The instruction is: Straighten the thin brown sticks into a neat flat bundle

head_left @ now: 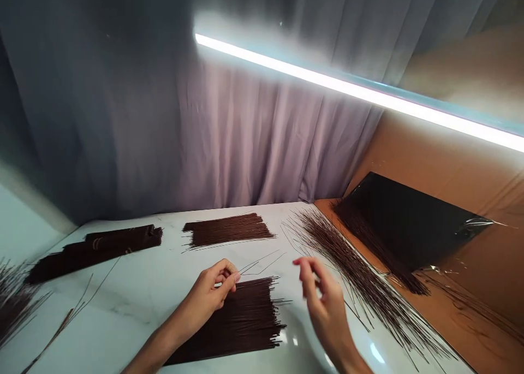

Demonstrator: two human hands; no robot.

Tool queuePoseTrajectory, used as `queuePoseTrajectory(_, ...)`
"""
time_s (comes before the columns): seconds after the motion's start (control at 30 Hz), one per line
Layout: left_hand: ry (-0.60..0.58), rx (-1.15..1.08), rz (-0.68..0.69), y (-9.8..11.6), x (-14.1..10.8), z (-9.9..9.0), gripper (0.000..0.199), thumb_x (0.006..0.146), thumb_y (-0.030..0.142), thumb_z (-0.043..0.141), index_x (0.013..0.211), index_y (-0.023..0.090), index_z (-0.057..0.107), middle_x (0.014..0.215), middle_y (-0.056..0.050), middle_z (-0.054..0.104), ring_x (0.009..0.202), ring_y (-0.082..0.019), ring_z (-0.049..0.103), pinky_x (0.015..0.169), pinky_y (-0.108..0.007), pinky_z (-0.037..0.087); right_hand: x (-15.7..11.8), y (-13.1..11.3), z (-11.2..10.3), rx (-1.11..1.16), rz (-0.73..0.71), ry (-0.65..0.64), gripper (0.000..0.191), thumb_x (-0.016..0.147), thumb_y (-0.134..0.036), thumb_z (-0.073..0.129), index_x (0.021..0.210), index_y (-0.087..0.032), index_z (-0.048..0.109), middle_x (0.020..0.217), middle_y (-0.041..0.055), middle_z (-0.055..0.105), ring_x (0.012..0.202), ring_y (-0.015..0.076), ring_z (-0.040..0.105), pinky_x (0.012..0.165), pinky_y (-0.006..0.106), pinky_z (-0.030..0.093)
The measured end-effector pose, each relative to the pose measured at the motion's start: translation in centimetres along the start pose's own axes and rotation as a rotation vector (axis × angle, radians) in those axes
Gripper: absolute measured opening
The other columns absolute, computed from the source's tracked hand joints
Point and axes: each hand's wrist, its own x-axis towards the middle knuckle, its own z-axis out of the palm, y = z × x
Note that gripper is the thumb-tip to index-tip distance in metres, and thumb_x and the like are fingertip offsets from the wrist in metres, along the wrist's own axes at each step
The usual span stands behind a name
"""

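Observation:
My left hand (219, 284) pinches a few thin dark strands (256, 265) whose ends stick out to the right. It is above a large flat bundle of dark brown sticks (245, 319) on the white table (123, 303). To the right, my right hand (321, 289) is raised with its fingers curled and slightly blurred; whether anything is between its fingertips cannot be made out. Just beyond it lies a long loose pile of brown sticks (356, 259) along the table's right side.
Behind the hands lies a smaller brown bundle (229, 230). Dark bundles (102, 248) and loose strands (65, 322) are on the left. A black sheet (413, 221) stands right, beside brown cardboard (470, 286). A bright tube lamp (347, 87) crosses above, before a grey curtain (245, 139).

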Motion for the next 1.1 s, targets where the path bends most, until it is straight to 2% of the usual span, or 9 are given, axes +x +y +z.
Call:
queuePoseTrajectory(0.1, 0.042, -0.12, 0.053, 0.6, 0.0, 1.3, 0.035, 0.092, 0.052, 0.063, 0.082, 0.019, 0.059, 0.076, 0.002, 0.056, 0.061, -0.011, 0.047, 0.053, -0.021, 0.039, -3.5, -0.4, 3.0, 0.214, 0.233, -0.234, 0.042, 0.099, -0.058, 0.051, 0.101, -0.02, 0.07, 0.082, 0.0028, 0.066, 0.065, 0.0159, 0.059, 0.051, 0.024, 0.045)
queuePoseTrajectory(0.2, 0.111, -0.285, 0.063, 1.7, -0.4, 3.3, 0.03, 0.091, 0.047, 0.067, 0.082, 0.019, 0.061, 0.078, 0.001, 0.06, 0.072, -0.012, 0.054, 0.065, -0.019, 0.045, -4.8, -1.2, 5.6, 0.426, 0.282, -0.419, 0.046, 0.095, -0.061, 0.056, 0.111, -0.019, 0.068, 0.09, 0.0055, 0.07, 0.062, 0.0147, 0.059, 0.047, 0.022, 0.044)
queuePoseTrajectory(0.27, 0.158, -0.407, 0.01, 2.4, -0.5, 4.8, 0.03, 0.089, 0.049, 0.069, 0.086, 0.02, 0.062, 0.082, 0.001, 0.06, 0.07, -0.011, 0.053, 0.057, -0.017, 0.042, -4.7, -1.8, 6.2, 0.517, 0.275, -0.46, 0.045, 0.094, -0.06, 0.059, 0.109, -0.018, 0.067, 0.09, 0.0068, 0.07, 0.07, 0.0171, 0.063, 0.049, 0.021, 0.046)
queuePoseTrajectory(0.33, 0.179, -0.498, -0.029, 2.7, -0.4, 5.9, 0.033, 0.087, 0.052, 0.071, 0.089, 0.021, 0.063, 0.084, 0.001, 0.06, 0.065, -0.01, 0.051, 0.05, -0.016, 0.038, -4.2, -2.1, 6.0, 0.552, 0.285, -0.442, 0.043, 0.092, -0.059, 0.062, 0.101, -0.017, 0.068, 0.086, 0.0069, 0.07, 0.076, 0.0186, 0.064, 0.051, 0.021, 0.046)
queuePoseTrajectory(0.47, 0.161, -0.564, -0.007, 2.6, 0.3, 7.1, 0.034, 0.084, 0.052, 0.074, 0.087, 0.02, 0.063, 0.082, 0.001, 0.061, 0.063, -0.01, 0.052, 0.05, -0.018, 0.039, -3.2, -2.1, 4.4, 0.502, 0.303, -0.409, 0.041, 0.09, -0.057, 0.066, 0.091, -0.017, 0.068, 0.085, 0.0048, 0.068, 0.073, 0.0163, 0.06, 0.054, 0.021, 0.046)
queuePoseTrajectory(0.57, 0.182, -0.544, 0.012, 2.4, 0.8, 6.8, 0.031, 0.085, 0.051, 0.072, 0.087, 0.021, 0.065, 0.085, -0.001, 0.065, 0.07, -0.014, 0.058, 0.055, -0.021, 0.044, -2.8, -1.7, 3.2, 0.393, 0.278, -0.453, 0.039, 0.092, -0.057, 0.063, 0.091, -0.018, 0.068, 0.084, 0.0043, 0.068, 0.075, 0.0175, 0.061, 0.056, 0.022, 0.046)
queuePoseTrajectory(0.73, 0.221, -0.348, 0.149, 2.5, 1.1, 5.5, 0.025, 0.09, 0.042, 0.069, 0.079, 0.019, 0.067, 0.08, -0.002, 0.067, 0.085, -0.019, 0.062, 0.082, -0.027, 0.047, -2.5, -1.0, 2.0, 0.232, 0.203, -0.52, 0.037, 0.095, -0.054, 0.06, 0.086, -0.019, 0.067, 0.083, 0.003, 0.07, 0.078, 0.0182, 0.064, 0.062, 0.024, 0.046)
queuePoseTrajectory(0.97, 0.221, -0.212, 0.24, 2.3, 1.2, 4.8, 0.02, 0.091, 0.038, 0.068, 0.082, 0.02, 0.068, 0.083, -0.002, 0.067, 0.086, -0.02, 0.061, 0.082, -0.028, 0.045, -2.0, -1.0, 0.8, 0.145, 0.106, -0.568, 0.034, 0.099, -0.049, 0.054, 0.086, -0.019, 0.066, 0.082, 0.0016, 0.067, 0.078, 0.0164, 0.063, 0.062, 0.023, 0.043)
queuePoseTrajectory(1.1, 0.262, -0.242, 0.217, 2.4, 0.8, 5.4, 0.024, 0.093, 0.041, 0.064, 0.079, 0.02, 0.065, 0.083, -0.002, 0.067, 0.086, -0.021, 0.062, 0.083, -0.028, 0.046, -2.1, -0.5, 1.1, 0.121, 0.087, -0.558, 0.034, 0.099, -0.049, 0.053, 0.088, -0.019, 0.066, 0.085, 0.0024, 0.067, 0.079, 0.0171, 0.063, 0.061, 0.023, 0.045)
